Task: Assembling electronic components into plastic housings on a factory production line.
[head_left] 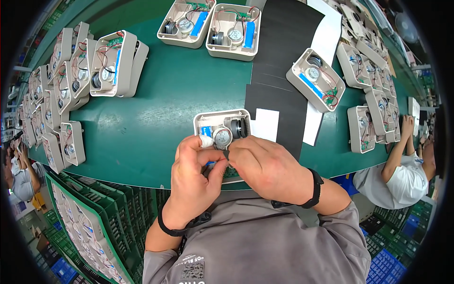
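A green conveyor belt (165, 94) carries open beige plastic housings (116, 64) far left and black foam sheets (279, 52) far right.

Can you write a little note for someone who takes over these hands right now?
Left hand: fingers pinched at the lower edge of the open beige housing, thumb by its round silver motor.
Right hand: fingertips pressed on the same lower edge; whether it holds a small part, I cannot tell.
The housing lies on the green belt, wiring and blue part already inside.
Done: other open housings are lined up around.
Left: this housing has no cover.
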Tool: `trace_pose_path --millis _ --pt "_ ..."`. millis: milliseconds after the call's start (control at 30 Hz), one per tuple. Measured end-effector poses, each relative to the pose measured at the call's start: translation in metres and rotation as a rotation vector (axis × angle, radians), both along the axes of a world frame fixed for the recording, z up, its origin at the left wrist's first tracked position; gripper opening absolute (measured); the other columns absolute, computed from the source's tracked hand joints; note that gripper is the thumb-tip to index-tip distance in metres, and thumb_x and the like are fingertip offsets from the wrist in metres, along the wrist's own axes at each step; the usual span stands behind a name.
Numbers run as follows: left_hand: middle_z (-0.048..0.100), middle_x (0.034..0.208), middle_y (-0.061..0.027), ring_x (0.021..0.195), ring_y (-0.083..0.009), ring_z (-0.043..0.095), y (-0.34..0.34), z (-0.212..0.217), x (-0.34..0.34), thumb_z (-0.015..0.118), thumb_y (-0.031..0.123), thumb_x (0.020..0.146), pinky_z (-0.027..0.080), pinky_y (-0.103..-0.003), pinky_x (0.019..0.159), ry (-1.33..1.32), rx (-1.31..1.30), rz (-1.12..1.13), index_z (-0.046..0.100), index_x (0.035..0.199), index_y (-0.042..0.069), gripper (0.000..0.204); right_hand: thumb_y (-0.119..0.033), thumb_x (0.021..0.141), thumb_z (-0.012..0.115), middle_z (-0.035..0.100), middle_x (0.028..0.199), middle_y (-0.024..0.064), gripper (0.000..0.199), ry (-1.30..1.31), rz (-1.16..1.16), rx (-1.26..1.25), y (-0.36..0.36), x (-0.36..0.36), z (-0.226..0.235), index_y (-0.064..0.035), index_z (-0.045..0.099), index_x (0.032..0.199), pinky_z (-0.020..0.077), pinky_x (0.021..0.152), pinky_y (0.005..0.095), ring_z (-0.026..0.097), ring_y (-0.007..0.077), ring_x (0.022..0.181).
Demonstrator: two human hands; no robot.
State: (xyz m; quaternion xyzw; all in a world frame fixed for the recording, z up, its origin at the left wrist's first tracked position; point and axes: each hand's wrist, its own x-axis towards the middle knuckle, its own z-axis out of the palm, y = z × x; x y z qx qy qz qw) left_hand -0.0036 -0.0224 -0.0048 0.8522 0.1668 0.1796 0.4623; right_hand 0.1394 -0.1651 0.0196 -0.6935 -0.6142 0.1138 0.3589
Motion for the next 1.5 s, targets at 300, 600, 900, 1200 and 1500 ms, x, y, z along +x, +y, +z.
trace_pose_path --millis 300,600,900,1200,1500 --pt "0.075 0.091 -0.0100 0.107 -0.0346 0.067 0.002 0.000 -0.002 0.078 -0.008 0.080 0.052 -0.040 0.091 0.003 -0.032 -0.042 0.042 0.127 -0.003 0.060 0.001 0.082 0.076 0.067 0.102 0.0114 0.022 0.098 0.000 0.032 -0.005 0.006 -0.001 -0.0006 0.065 0.101 0.0588 0.071 0.0401 0.070 0.0310 0.088" --pt "0.074 0.095 -0.0103 0.095 -0.0291 0.070 0.005 0.004 -0.004 0.076 -0.008 0.082 0.053 -0.037 0.088 0.024 -0.055 -0.094 0.040 0.133 -0.005 0.063 0.000 0.081 0.077 0.066 0.102 0.0099 0.024 0.106 -0.012 0.022 -0.003 0.005 -0.007 -0.0024 0.065 0.101 0.0582 0.071 0.0395 0.069 0.0296 0.088" --pt "0.073 0.095 -0.0096 0.093 -0.0234 0.070 0.009 0.008 -0.002 0.072 -0.012 0.081 0.054 -0.033 0.083 0.040 0.070 -0.143 0.042 0.135 -0.004 0.062 0.002 0.079 0.075 0.063 0.100 0.0094 0.024 -0.022 -0.072 0.034 -0.003 -0.006 -0.009 -0.0027 0.064 0.100 0.0564 0.069 0.0395 0.066 0.0283 0.084" --pt "0.075 0.094 -0.0099 0.086 -0.0218 0.072 0.011 0.010 0.001 0.075 -0.009 0.081 0.056 -0.032 0.079 0.013 0.150 -0.164 0.044 0.131 -0.003 0.059 0.002 0.082 0.073 0.063 0.095 0.0089 0.020 0.131 -0.011 0.037 0.000 0.007 -0.010 -0.0028 0.063 0.099 0.0549 0.068 0.0399 0.065 0.0290 0.081" --pt "0.073 0.094 -0.0107 0.110 -0.0425 0.067 -0.010 0.004 -0.003 0.078 -0.008 0.077 0.052 -0.046 0.098 -0.070 0.219 -0.057 0.043 0.128 -0.003 0.062 0.000 0.086 0.073 0.063 0.091 0.0094 0.017 0.334 -0.010 -0.018 0.001 0.015 -0.006 -0.0039 0.064 0.100 0.0526 0.064 0.0409 0.065 0.0306 0.077"
